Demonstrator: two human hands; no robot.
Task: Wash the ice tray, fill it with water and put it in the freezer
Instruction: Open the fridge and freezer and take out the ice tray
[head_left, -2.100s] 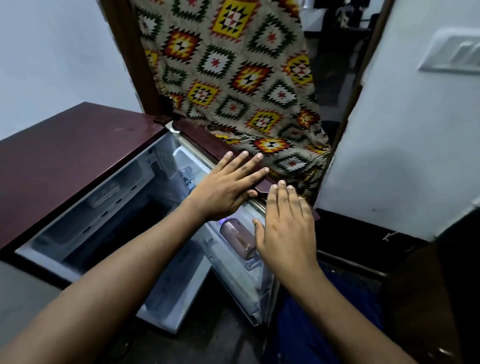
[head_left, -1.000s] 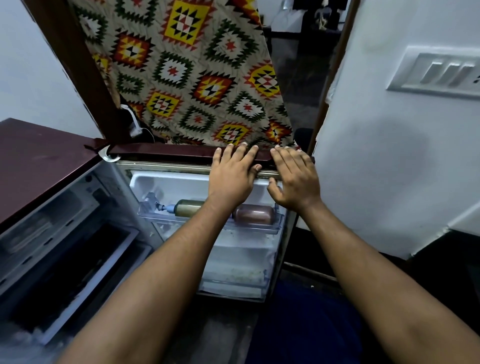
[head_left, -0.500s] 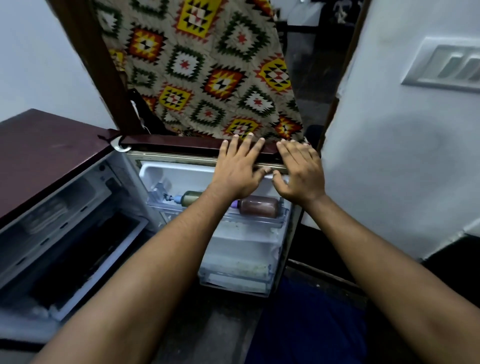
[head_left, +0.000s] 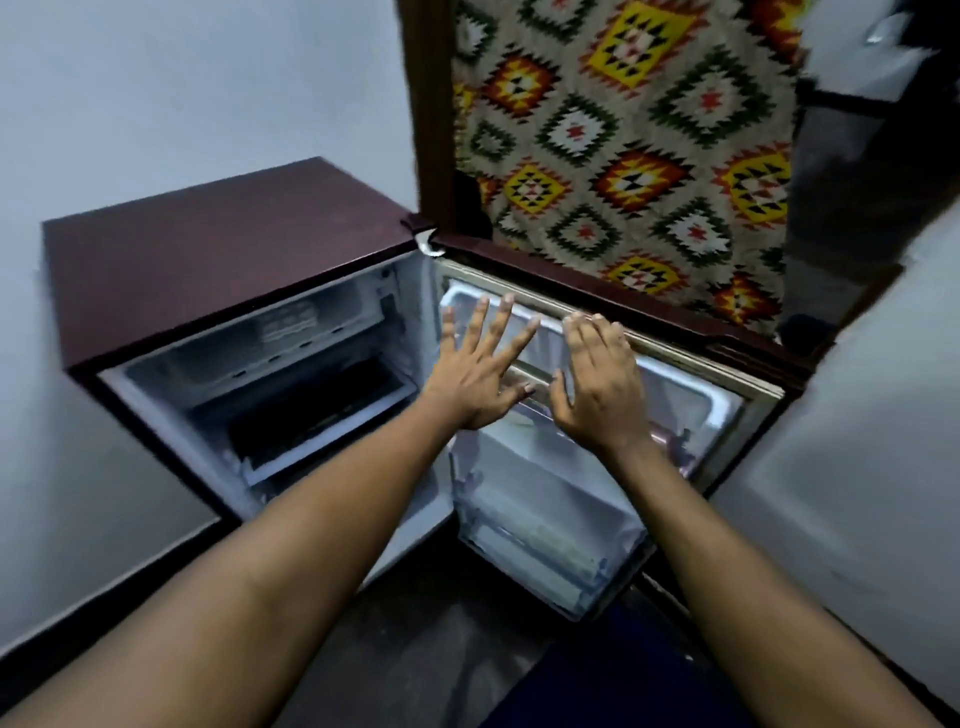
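Observation:
A small maroon fridge (head_left: 208, 260) stands against the wall with its door (head_left: 675, 332) swung wide open to the right. At the top of the cabinet is the freezer compartment (head_left: 306, 322), and something pale and ridged lies inside it; I cannot tell if it is the ice tray. My left hand (head_left: 478, 374) hovers in front of the door's inner side with fingers spread, holding nothing. My right hand (head_left: 602, 389) is beside it, fingers together and flat, just below the door's top edge, also holding nothing.
A patterned curtain (head_left: 623, 130) hangs in the wooden doorway right behind the open door. Door shelves (head_left: 545, 530) of clear plastic jut out below my hands. A white wall (head_left: 857, 467) is close on the right, and dark floor lies below.
Both hands have come off the door's top edge and now hover in front of its inner side, the left one spread. My view has pulled back and shows the whole fridge.

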